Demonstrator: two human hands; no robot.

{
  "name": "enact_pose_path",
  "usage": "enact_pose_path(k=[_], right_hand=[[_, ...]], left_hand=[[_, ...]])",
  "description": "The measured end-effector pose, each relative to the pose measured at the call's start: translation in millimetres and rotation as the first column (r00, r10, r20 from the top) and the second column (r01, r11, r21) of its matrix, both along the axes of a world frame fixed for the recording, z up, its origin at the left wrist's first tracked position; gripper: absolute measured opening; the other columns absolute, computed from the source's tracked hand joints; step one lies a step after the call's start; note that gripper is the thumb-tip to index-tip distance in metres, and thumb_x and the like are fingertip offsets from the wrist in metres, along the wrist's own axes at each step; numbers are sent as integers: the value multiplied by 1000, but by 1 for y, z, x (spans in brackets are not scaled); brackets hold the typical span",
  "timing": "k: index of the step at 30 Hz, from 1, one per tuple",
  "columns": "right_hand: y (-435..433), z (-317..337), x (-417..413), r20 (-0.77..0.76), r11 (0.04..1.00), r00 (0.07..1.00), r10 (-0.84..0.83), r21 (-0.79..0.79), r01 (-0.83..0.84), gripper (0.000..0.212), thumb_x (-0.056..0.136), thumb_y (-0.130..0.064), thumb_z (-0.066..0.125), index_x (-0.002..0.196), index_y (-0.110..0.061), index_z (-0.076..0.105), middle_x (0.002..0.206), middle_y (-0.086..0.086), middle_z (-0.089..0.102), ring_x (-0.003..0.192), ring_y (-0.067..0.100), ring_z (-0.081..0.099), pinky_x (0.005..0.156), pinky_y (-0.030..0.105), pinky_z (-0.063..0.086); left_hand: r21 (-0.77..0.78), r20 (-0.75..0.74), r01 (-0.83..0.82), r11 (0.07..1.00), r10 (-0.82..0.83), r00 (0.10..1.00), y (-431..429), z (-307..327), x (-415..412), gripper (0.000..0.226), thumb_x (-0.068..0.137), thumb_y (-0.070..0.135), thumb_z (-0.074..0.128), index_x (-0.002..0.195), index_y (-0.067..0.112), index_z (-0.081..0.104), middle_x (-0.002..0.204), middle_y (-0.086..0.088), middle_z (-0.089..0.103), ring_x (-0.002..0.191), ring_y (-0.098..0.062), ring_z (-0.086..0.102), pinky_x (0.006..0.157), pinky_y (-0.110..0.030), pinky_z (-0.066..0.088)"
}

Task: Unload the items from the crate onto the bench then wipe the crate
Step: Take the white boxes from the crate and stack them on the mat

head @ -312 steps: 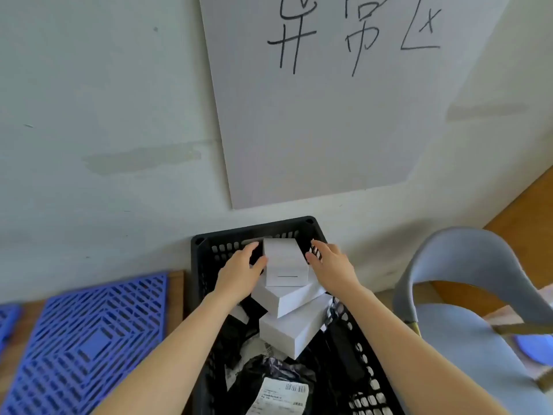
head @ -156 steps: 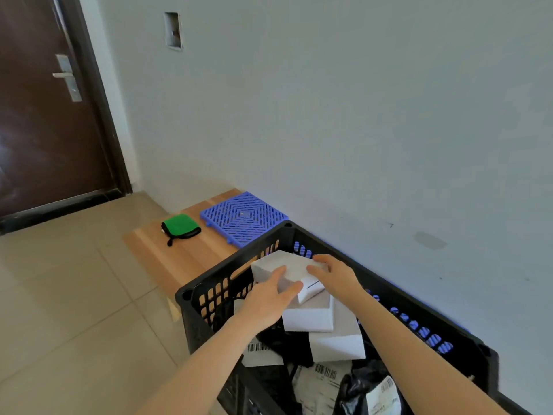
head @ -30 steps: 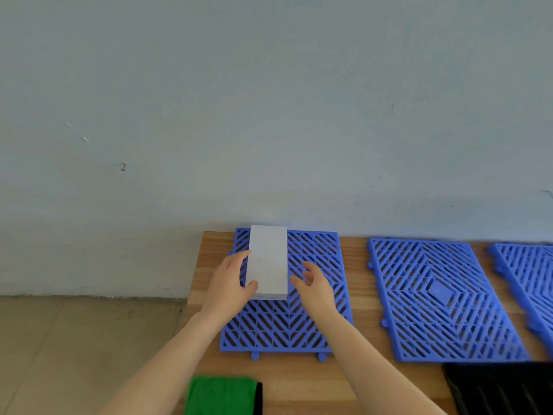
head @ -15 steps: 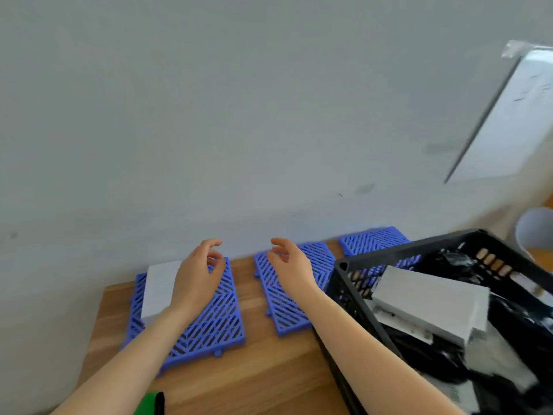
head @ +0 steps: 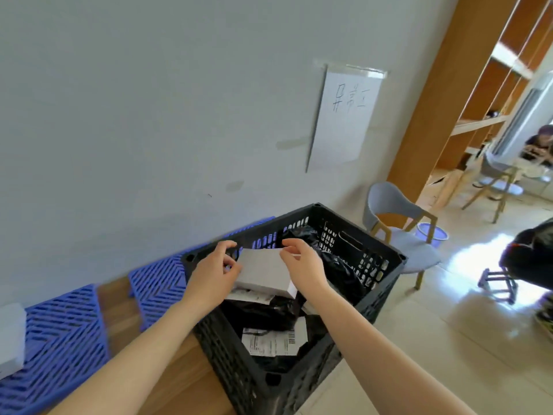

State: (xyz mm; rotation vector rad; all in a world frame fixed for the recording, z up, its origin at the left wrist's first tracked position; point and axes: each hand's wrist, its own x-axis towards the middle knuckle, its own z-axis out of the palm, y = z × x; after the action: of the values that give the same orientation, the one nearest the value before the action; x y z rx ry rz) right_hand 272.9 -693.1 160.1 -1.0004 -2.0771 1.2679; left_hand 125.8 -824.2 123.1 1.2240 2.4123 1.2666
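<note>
The white box (head: 263, 272) is lying atop the black bags (head: 263, 314) inside the crate (head: 363, 234), its long axis seemingly running across between the hands. The left hand (head: 214, 274) is gripping its left end with curled fingers; the right hand (head: 302, 265) is curling its fingers over the far right corner. The worktop (head: 176, 381) is lying leftward, on the left hand's side, so the carry is probably going that way.

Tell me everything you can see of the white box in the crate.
The white box is a plain, flat rectangular carton, seemingly cardboard, closed, its top unmarked. It lies broad face up over black bags inside the black crate. The left hand grips its left end; the right hand holds its far right corner.
</note>
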Motion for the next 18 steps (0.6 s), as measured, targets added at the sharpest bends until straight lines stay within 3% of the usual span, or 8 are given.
enact_pose_path(k=[3, 6, 12, 18], right_hand=[[30, -3, 9, 20, 999, 999, -32, 9, 31, 32, 96, -22, 51, 128, -24, 54, 111, -8, 59, 96, 6, 55, 65, 13, 40], [57, -7, -1, 58, 999, 998, -16, 37, 14, 33, 95, -23, 53, 129, -23, 53, 114, -6, 60, 96, 6, 55, 74, 19, 41], [94, -24, -37, 275, 983, 957, 93, 125, -132, 39, 93, -30, 55, 132, -25, 50, 128, -2, 55, 112, 16, 53, 91, 33, 46], [116, -47, -68, 555, 891, 798, 234, 205, -404, 47, 91, -38, 54, 135, -23, 48, 134, 2, 52, 125, 24, 42, 99, 39, 42]], left_hand=[[-196, 72, 78, 977, -65, 995, 36, -10, 4, 54, 95, 40, 56, 144, 29, 34, 119, -1, 57, 103, -17, 57, 83, -34, 46], [-260, 70, 57, 964, -40, 997, 63, -20, -1, 64, 97, 43, 54, 150, 22, 25, 136, -11, 47, 119, -22, 50, 93, -35, 42], [-417, 119, -63, 907, 123, 985, 89, -31, -11, 73, 96, 51, 51, 153, 23, 17, 149, -19, 30, 124, -32, 50, 96, -37, 45], [-512, 166, -101, 853, 213, 963, 95, -40, -6, 72, 95, 54, 50, 153, 25, 18, 137, -13, 54, 113, -29, 60, 85, -34, 50]])
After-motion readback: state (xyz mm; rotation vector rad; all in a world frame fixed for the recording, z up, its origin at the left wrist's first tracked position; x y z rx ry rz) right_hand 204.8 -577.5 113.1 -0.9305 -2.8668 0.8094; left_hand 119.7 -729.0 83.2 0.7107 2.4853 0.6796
